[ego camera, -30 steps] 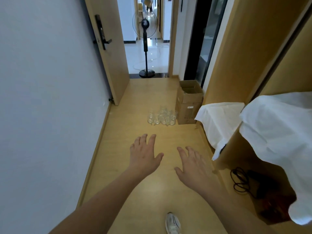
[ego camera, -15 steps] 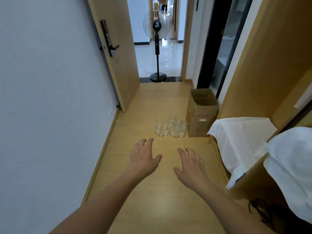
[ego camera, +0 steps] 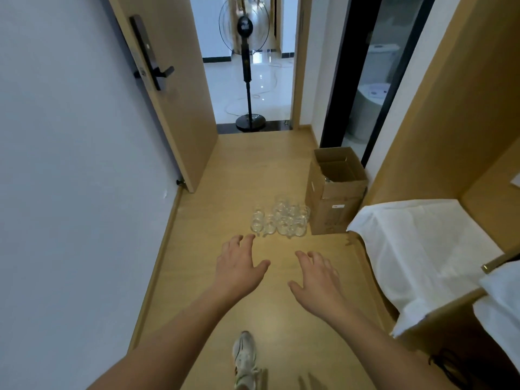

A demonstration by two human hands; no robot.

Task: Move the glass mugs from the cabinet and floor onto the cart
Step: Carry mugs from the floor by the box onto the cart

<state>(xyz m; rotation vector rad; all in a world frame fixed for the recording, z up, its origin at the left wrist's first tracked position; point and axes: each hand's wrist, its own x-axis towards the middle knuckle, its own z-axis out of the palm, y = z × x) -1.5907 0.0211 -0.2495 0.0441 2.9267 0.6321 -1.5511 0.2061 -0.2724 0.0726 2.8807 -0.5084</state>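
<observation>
Reaching toward the glass mugs [ego camera: 280, 220] clustered on the wood floor [ego camera: 225, 170] just beside the cardboard box [ego camera: 334, 192], I am holding my left hand [ego camera: 239, 266] and right hand [ego camera: 316, 275] out, fingers spread and empty. I am judging them hard, slick and breakable, best lifted by handle or body. The box is crowding their right; the floor toward the wall [ego camera: 70, 192] is giving me room.
</observation>
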